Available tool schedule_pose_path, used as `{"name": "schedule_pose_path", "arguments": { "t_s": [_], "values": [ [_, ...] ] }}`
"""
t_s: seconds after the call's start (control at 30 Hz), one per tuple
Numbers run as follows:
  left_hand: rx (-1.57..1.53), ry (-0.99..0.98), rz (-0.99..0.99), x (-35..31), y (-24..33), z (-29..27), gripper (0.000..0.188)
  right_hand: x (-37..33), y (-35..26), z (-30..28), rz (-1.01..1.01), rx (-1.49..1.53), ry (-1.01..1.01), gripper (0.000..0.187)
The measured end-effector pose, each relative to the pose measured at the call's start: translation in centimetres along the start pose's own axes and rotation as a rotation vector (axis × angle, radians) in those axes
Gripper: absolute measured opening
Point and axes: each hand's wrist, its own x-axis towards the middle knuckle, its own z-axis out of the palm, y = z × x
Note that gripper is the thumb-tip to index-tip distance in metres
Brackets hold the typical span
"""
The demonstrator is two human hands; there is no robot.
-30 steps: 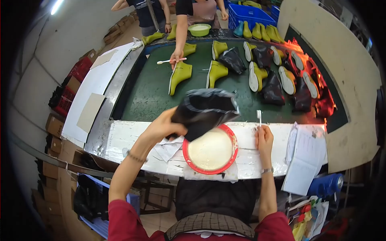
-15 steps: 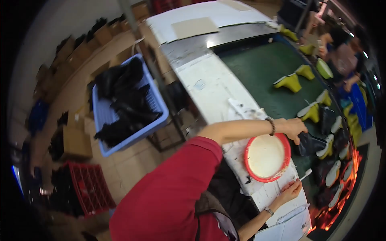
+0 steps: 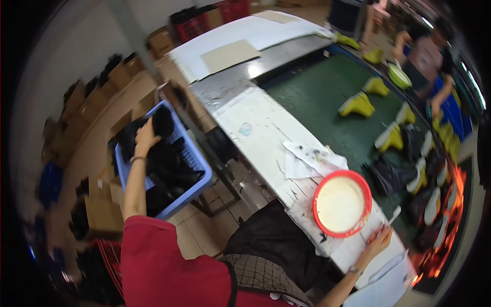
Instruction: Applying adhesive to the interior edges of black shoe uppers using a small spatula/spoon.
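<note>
- Left hand [image 3: 144, 137] at nine o'clock, fingers curled around a black shoe piece [image 3: 162, 122] over the blue crate [image 3: 200, 176].
- Right hand [image 3: 377, 241] at four o'clock, flat, fingers together, on the white bench [image 3: 261, 128] beside the red bowl [image 3: 341, 203].

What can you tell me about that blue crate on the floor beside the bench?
The blue crate is a rectangular plastic basket with slotted walls, standing to the left of the white bench. It is heaped with black pieces, too dark to identify. The left hand reaches into it and rests on a black piece near its far end.
</note>
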Motion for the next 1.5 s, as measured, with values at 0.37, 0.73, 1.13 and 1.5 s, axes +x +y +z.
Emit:
{"name": "schedule_pose_path", "arguments": {
  "t_s": [0.37,0.73,1.13,1.5],
  "values": [
    [-0.517,0.265,0.250,-5.2,5.9,-17.1,0.037,-4.1,-8.8,-1.6,-0.491,-0.561,-0.122,0.012],
    [-0.789,-0.414,0.985,-11.2,41.1,-10.9,0.057,-7.1,-12.7,3.9,-0.704,-1.139,-0.314,0.006],
    [-1.025,-0.536,0.968,-6.7,43.1,-11.3,0.031,-7.6,-9.7,1.0,-0.340,-0.747,-0.360,0.016],
    [-0.896,-1.359,1.072,-12.0,43.2,-20.0,0.039,-4.6,-16.8,8.4,-0.878,-0.469,-0.541,0.016]
  ]
}}
